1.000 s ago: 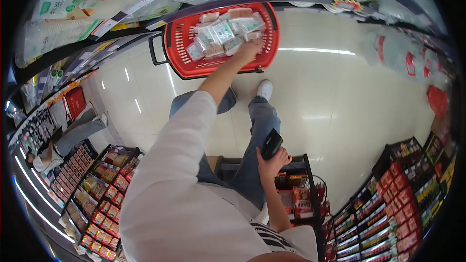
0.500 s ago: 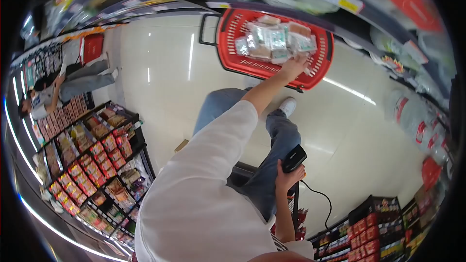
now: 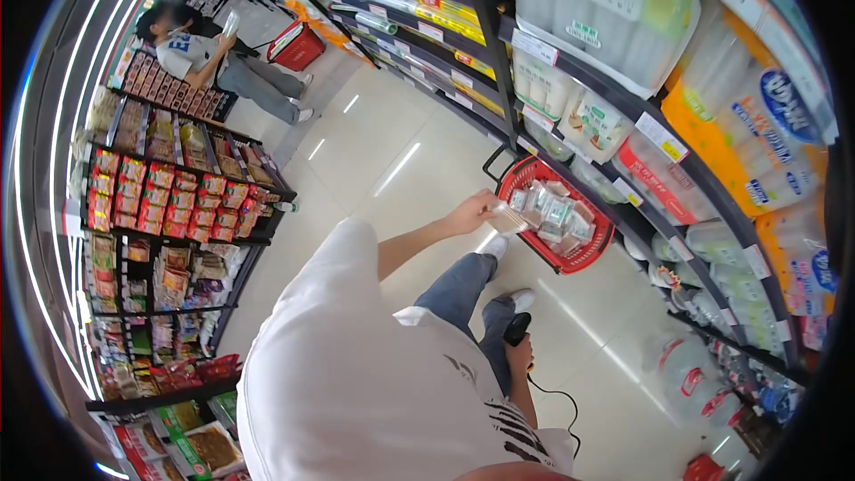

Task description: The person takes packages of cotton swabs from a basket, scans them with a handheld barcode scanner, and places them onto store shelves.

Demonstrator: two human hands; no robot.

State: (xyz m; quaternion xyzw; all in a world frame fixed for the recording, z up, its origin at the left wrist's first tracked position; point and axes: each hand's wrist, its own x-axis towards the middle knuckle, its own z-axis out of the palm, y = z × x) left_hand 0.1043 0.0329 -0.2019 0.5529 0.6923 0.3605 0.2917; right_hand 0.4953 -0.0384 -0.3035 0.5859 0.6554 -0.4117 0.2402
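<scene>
My left hand [image 3: 474, 212] is closed on a clear plastic packet [image 3: 511, 217] with pale contents, at the near side of a red shopping basket [image 3: 575, 262]. Inside the basket lies a heap of similar clear packets [image 3: 557, 212] with white and green labels; their exact contents are too small to make out. Down by my leg, my right hand [image 3: 519, 358] is wrapped around a black handheld device [image 3: 517, 330], from which a black cable [image 3: 570, 401] loops away. The device's kind cannot be made out.
Shelves with packs of plastic cups [image 3: 545, 85] and orange packages [image 3: 739, 107] rise beside the basket. Large water bottles [image 3: 690, 374] stand low on the right. A rack of red snack packets [image 3: 160, 187] is on the left. Another person [image 3: 200, 62] stands near a second red basket [image 3: 297, 46].
My left hand was inside the basket among the packets; now it is drawn back to the near rim with a packet. The view has turned, showing more shelf. My right hand still holds the device.
</scene>
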